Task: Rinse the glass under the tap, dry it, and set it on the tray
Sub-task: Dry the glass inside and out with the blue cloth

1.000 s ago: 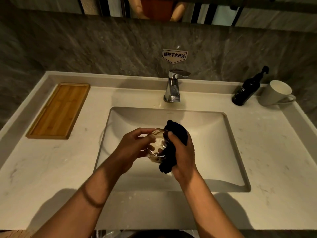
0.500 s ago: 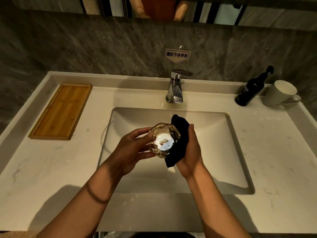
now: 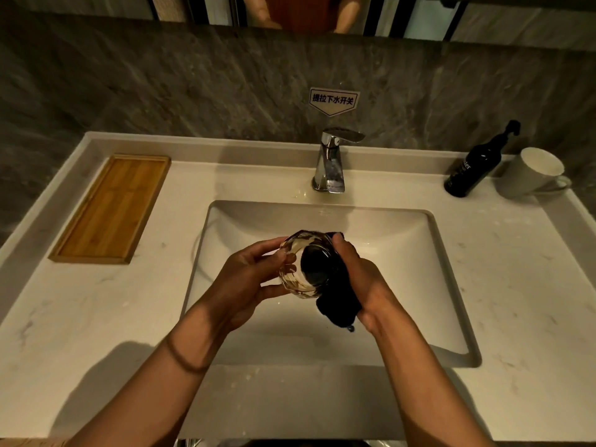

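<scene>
Over sink (image 3: 419,240), hands dry glass (image 3: 301,264)

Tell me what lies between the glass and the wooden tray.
Only the left hand gripping the glass, then bare counter up to the tray, per the head view.

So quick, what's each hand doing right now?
Left hand: closed around the glass.
Right hand: closed on the dark cloth, pressed against the glass.

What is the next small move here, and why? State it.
Probably keep wiping: turn the glass in the left hand against the dark cloth held by the right hand. Both are over the sink; the wooden tray holds nothing.
</scene>
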